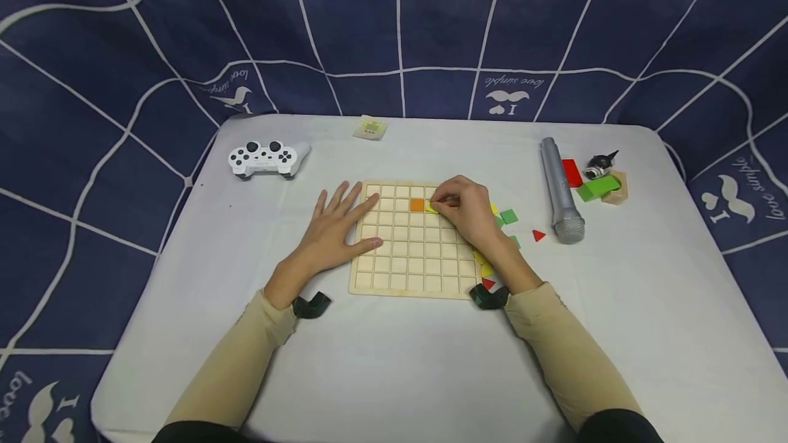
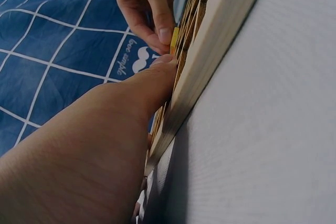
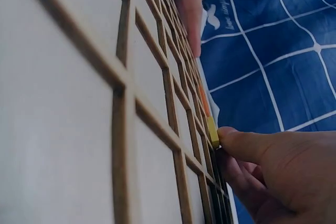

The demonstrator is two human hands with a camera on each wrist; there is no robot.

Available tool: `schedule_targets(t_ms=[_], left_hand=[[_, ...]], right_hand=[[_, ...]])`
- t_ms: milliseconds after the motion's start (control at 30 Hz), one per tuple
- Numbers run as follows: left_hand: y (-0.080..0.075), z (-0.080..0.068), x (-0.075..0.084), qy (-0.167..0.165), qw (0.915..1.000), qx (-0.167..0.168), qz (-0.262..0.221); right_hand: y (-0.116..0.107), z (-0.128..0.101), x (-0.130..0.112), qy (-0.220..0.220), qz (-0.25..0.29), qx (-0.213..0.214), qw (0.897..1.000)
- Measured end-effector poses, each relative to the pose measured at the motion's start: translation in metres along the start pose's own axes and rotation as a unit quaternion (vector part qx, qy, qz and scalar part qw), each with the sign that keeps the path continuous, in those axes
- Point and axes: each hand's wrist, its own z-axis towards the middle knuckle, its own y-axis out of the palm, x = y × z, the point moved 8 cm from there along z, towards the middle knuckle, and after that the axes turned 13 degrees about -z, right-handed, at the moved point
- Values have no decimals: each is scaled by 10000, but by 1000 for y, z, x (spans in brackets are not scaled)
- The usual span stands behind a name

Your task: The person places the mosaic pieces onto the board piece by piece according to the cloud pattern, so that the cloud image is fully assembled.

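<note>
A pale wooden grid board (image 1: 400,265) lies flat on the table, its square cells framed by thin ridges. The left hand (image 1: 332,234) rests over its left edge with straight, spread fingers, the thumb and fingertips on the board. Near the board's far side, the right hand (image 1: 469,210) pinches a yellow tile (image 3: 212,132) between thumb and fingers. That tile stands right at the cell beside a flat orange square tile (image 1: 417,205). In the left wrist view the yellow tile (image 2: 175,36) shows at the right fingertips, just past the left thumb.
Loose green tiles (image 1: 508,216), yellow and red pieces lie along the board's right side, partly behind the right forearm. Farther right are a grey microphone (image 1: 559,190), a red block (image 1: 572,173) and a green block (image 1: 597,188). A white game controller (image 1: 265,159) sits back left.
</note>
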Motion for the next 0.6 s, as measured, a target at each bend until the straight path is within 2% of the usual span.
schedule_targets(t_ms=[300,433,600], left_hand=[[-1,-1,0,8,10000,13,13],[-1,0,-1,-4,10000,10,44],[1,1,-1,-31,10000,-37,47]], right_hand=[[0,3,-4,-326,-191,-267,9989],[2,2,-3,-339,-240,-485,9980],[3,2,-4,-439,-289,-532,9972]])
